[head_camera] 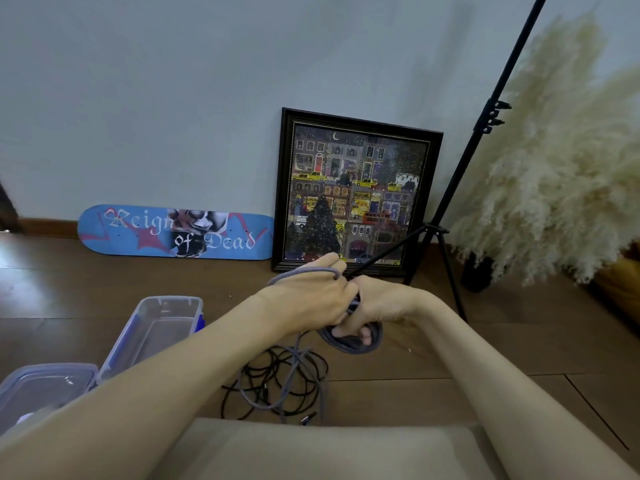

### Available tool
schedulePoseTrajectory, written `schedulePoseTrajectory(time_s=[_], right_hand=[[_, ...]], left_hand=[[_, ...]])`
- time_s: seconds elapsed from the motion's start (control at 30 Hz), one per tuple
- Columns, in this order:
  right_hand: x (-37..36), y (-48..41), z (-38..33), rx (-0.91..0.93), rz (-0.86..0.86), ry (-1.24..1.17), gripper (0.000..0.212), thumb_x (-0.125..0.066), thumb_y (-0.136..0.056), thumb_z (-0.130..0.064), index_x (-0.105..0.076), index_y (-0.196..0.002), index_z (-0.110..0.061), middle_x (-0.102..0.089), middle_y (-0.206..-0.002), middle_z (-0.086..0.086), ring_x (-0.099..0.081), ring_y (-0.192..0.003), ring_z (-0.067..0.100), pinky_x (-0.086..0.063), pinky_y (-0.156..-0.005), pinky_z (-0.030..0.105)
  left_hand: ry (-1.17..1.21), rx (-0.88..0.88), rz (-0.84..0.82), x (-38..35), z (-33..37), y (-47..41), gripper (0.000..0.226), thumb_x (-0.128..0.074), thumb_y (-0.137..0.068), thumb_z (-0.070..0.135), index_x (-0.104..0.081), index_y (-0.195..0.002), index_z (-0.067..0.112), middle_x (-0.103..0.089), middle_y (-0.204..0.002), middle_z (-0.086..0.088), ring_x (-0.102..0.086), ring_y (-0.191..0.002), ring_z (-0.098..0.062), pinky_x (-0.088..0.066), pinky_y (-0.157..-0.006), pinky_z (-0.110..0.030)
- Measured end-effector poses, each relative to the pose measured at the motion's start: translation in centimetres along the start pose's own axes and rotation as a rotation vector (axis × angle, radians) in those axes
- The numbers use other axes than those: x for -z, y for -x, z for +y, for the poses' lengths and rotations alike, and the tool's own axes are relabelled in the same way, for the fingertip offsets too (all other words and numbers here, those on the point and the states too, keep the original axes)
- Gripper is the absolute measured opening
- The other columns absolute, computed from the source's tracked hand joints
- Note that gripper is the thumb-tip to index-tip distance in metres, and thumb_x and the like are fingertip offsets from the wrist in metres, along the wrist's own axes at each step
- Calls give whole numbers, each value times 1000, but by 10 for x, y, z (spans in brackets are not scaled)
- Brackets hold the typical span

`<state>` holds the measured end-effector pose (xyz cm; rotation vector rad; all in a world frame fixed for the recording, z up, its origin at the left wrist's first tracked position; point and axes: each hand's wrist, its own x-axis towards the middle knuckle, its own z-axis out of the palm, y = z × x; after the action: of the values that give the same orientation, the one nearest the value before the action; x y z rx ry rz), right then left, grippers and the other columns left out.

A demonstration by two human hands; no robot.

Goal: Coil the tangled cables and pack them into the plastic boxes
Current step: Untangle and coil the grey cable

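The head camera is looking forward and down from above the person's lap, facing a pale wall [173, 81] across a wooden floor [450, 358]. It is sitting close to the hands: the left hand [313, 296] and right hand [379, 306] are meeting near the middle of the view, with both forearms running in from the bottom corners. The wide lens is bending the edges, so the tripod [460, 188] is leaning at right. The boxes [156, 327] are lying low at left. Only this one view is given.
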<state>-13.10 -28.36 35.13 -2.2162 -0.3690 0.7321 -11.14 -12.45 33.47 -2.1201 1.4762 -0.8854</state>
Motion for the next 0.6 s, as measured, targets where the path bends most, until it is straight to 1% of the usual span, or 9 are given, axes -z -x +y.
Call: schedulePoseTrajectory(time_s=[0.1, 0.17, 0.23, 0.3, 0.33, 0.4, 0.5, 0.57, 0.6], right_hand=[[-4, 0, -4, -3, 125, -87, 25, -58, -74, 13, -49, -61, -6, -42, -40, 3, -37, -33, 14, -43, -45, 26], [-4, -3, -9, -21, 230, -116, 32, -51, -77, 17, -41, -62, -9, -36, -38, -1, -31, -30, 13, -35, -39, 22], [-3, -8, -16, -29, 290, -103, 33, -51, -78, 16, -40, -62, -10, -35, -36, -3, -31, -29, 13, -33, -37, 22], [-5, -13, -22, -37, 322, -86, 32, -52, -79, 14, -41, -61, -10, -34, -36, -3, -30, -30, 14, -32, -39, 24], [-7, -16, -23, -44, 341, -68, 31, -52, -80, 12, -42, -61, -10, -34, -38, -1, -30, -31, 15, -32, -40, 25], [-8, -19, -24, -77, 393, -6, 25, -52, -84, 7, -47, -64, -7, -35, -43, 3, -32, -33, 18, -32, -40, 26], [-5, -15, -21, -97, 402, -2, 15, -52, -90, 3, -58, -77, -2, -39, -46, 3, -33, -36, 19, -34, -39, 26], [-4, -12, -20, -48, 358, -49, 14, -51, -92, 2, -63, -87, -3, -41, -43, -3, -31, -36, 16, -33, -38, 24], [-4, -10, -21, -29, 349, -78, 16, -51, -92, 2, -65, -92, -5, -42, -42, -5, -30, -36, 15, -33, -37, 23]], left_hand=[[101, 96, -40, 6, -2, 1, 30, -33, -91, 30, -55, -81, 13, -60, -72, -4, -53, -74, -24, -40, -73, -34], [360, 239, -55, 8, -10, 2, 19, -42, -94, 31, -51, -94, 15, -52, -87, 0, -49, -86, -21, -33, -75, -29], [673, 395, -109, 12, -21, 5, 13, -54, -89, 26, -46, -92, 17, -44, -88, 3, -45, -84, -19, -31, -68, -28], [905, 486, -114, 11, -30, 9, 17, -63, -84, 20, -49, -94, 16, -47, -91, 1, -48, -82, -19, -41, -71, -33], [990, 504, -144, 10, -34, 12, 21, -66, -82, 20, -52, -98, 16, -49, -94, 2, -50, -84, -18, -43, -74, -30], [1134, 521, -255, 10, -42, 24, 35, -73, -80, 23, -53, -109, 19, -52, -101, 9, -51, -92, -9, -41, -77, -16], [1211, 635, -337, 8, -53, 42, 40, -69, -84, 21, -52, -121, 21, -52, -108, 15, -52, -95, -1, -39, -74, -4], [1247, 741, -330, 5, -58, 49, 28, -61, -91, 15, -54, -119, 17, -58, -102, 6, -58, -84, -3, -42, -70, -4], [1317, 792, -339, 4, -59, 51, 24, -56, -94, 12, -55, -117, 15, -61, -100, 1, -62, -81, -8, -46, -73, -9]])
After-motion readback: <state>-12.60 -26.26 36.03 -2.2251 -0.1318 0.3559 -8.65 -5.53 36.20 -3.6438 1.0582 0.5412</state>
